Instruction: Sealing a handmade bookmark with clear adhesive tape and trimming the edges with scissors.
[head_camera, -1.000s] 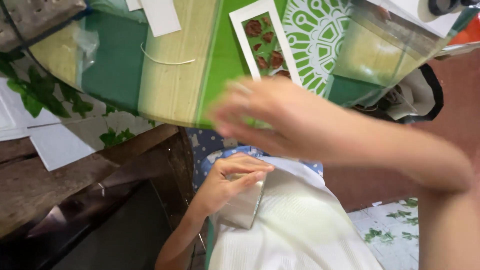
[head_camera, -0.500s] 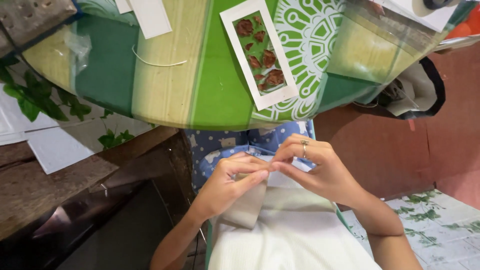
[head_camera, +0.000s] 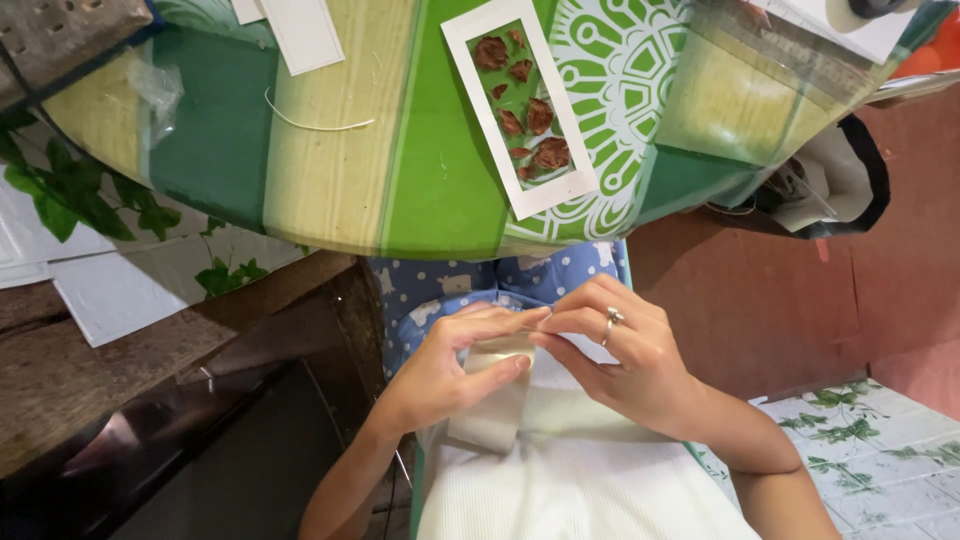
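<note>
1. Working low in the centre of the frame, over the lap: left hand (head_camera: 440, 375) and right hand (head_camera: 625, 360) meeting fingertip to fingertip on a small pale folded piece (head_camera: 492, 400), possibly tape or thin plastic; material not resolvable.
2. Left hand: thumb and fingers closing on the piece's upper edge, pinching it; lower part of the piece hanging down against the white garment (head_camera: 580, 480).
3. Right hand: fingertips curled in and nipping the same upper edge from the other side; ring (head_camera: 612, 318) showing on one finger. Exact contact point hidden behind the fingers.
4. Sitting at top centre of the frame, well apart from both hands: white card frame (head_camera: 520, 105) holding brown dried petals, lying on the green patterned tablecloth (head_camera: 430, 170). Loose thread (head_camera: 310, 120) lying to its left; white card (head_camera: 305, 30) at the top left edge.
5. Risk, judged: pinching only by the tips, so slipping and dropping the piece into the lap or onto the tiled floor (head_camera: 870, 440) at lower right.
6. Risk, judged: pulling unevenly, so tearing or creasing the thin edge, or, if adhesive, sticking it to itself.
</note>
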